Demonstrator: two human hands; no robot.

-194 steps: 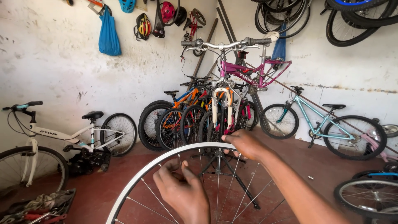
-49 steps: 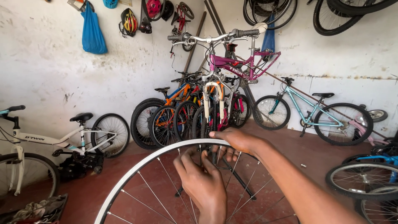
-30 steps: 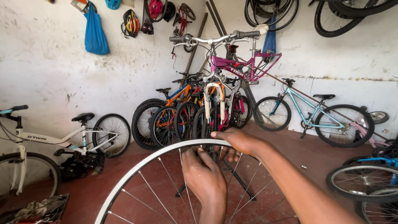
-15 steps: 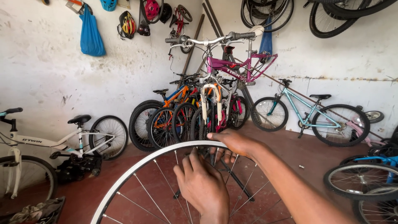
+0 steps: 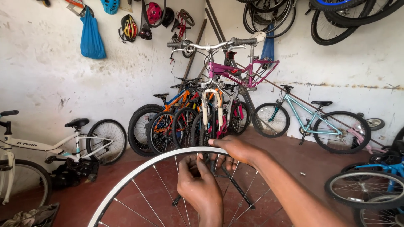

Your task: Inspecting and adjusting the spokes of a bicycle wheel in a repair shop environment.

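Right hand [image 5: 235, 148] curled over the top of the wheel rim [image 5: 139, 174], clasping it as before; left hand [image 5: 200, 187] pinching a thin spoke [image 5: 184, 201] just beneath, barely shifted since a moment ago. Silver metal hoop, smooth and round, wire spokes fanning inward, upright between both hands, above red floor [image 5: 294, 155].

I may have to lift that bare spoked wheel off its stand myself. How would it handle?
The wheel has no tyre, only a thin rim and wire spokes, so it is probably light. Being round, it would likely roll if set down upright. The spokes look thin and might bend.
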